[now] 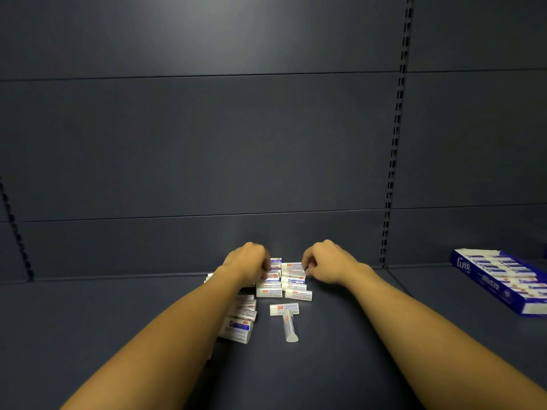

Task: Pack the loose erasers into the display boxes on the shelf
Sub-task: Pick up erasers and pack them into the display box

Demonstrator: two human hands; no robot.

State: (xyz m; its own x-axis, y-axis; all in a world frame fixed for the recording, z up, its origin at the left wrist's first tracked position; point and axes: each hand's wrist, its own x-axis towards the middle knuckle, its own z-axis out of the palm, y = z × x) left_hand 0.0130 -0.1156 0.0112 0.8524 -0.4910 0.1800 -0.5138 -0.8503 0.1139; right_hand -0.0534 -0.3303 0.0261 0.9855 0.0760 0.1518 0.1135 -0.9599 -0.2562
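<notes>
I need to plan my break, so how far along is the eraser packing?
Done: the blue display box at far right looks filled with rows of erasers. In hand: the left hand and right hand are curled at the far end of the loose erasers mid-shelf; their grip is hidden. Left: that whole cluster, including the two nearest erasers, is unboxed.

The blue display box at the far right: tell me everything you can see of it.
The blue display box looks like printed cardboard, open-topped, with white lettering on its near-left end. It lies flat on the dark shelf, angled, partly cut off by the right frame edge. Rows of wrapped erasers fill what shows of it. Neither hand touches it.
</notes>
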